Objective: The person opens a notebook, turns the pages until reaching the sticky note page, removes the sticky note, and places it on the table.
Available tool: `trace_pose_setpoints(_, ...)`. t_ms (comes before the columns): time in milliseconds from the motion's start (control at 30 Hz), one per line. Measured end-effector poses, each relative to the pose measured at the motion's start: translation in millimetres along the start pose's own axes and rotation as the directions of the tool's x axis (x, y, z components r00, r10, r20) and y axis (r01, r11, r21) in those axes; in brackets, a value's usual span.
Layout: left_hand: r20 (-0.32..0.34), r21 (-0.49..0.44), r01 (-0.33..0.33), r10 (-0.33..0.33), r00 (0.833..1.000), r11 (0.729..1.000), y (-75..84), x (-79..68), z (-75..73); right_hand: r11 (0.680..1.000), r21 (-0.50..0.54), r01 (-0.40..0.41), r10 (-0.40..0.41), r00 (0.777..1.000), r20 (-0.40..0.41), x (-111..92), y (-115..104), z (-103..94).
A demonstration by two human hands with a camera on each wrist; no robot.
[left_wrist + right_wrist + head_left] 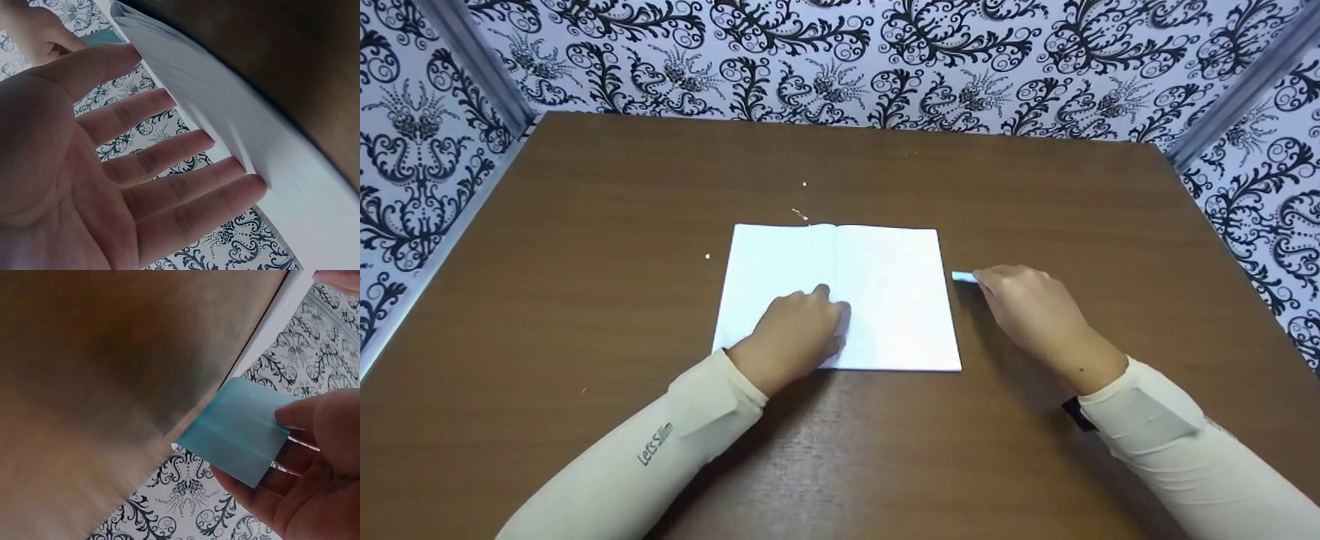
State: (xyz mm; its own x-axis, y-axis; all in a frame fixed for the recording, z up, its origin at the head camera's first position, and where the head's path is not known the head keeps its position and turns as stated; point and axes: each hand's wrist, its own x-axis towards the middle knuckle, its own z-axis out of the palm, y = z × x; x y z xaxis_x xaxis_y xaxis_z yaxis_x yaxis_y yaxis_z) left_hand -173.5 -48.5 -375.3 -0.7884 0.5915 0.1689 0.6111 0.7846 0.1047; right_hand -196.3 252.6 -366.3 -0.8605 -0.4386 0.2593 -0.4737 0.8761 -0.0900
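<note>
An open notebook (896, 300) with blank white pages lies on the brown table. My left hand (802, 330) rests on its left page near the fold; in the left wrist view the fingers (169, 157) are straight, their tips on the paper. Just right of the notebook, my right hand (1035, 307) pinches a small light-blue sheet (236, 433), flat and roughly square, between thumb and fingers. From the head view only a narrow strip of that sheet shows, pointing left toward the notebook's right edge.
The wooden table (585, 300) extends around the notebook on every side. Small pale crumbs (801, 215) lie behind the notebook and to its left. Walls with black-and-white scroll patterns (825, 67) stand behind the table and at both sides.
</note>
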Motion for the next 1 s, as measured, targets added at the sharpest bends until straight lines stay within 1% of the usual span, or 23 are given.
trace_pose_setpoints(133,0.015,-0.002,0.005,-0.005,1.000,1.000,2.2,3.5,-0.5,1.000,-0.009,0.011,-0.011,0.999,0.048,-5,-1,1.5)
trace_pose_setpoints(300,0.046,0.010,0.010,-0.010,0.999,1.000,3.5,6.2,-0.6,1.000,-0.013,0.017,-0.015,0.990,0.142,-10,-3,2.1)
trace_pose_setpoints(433,0.034,0.015,0.004,-0.005,0.999,1.000,2.5,6.0,0.3,1.000,-0.005,0.010,-0.009,0.979,0.203,-11,-5,2.7)
trace_pose_setpoints(600,0.032,0.001,0.005,-0.005,0.999,1.000,1.1,5.4,1.4,1.000,0.008,0.001,-0.003,0.967,0.256,-10,-6,2.4)
trace_pose_setpoints(800,0.027,0.006,0.006,-0.006,1.000,1.000,1.8,4.5,0.8,0.998,0.035,-0.045,0.031,0.938,0.344,-6,-2,0.4)
trace_pose_setpoints(900,0.025,0.012,0.001,-0.001,1.000,1.000,2.0,4.2,0.6,0.998,0.020,-0.054,0.042,0.920,0.389,-4,-1,0.6)
trace_pose_setpoints(1000,0.026,0.019,-0.004,0.003,1.000,1.000,1.6,3.1,0.3,0.998,0.006,-0.062,0.053,0.897,0.440,-4,-1,0.6)
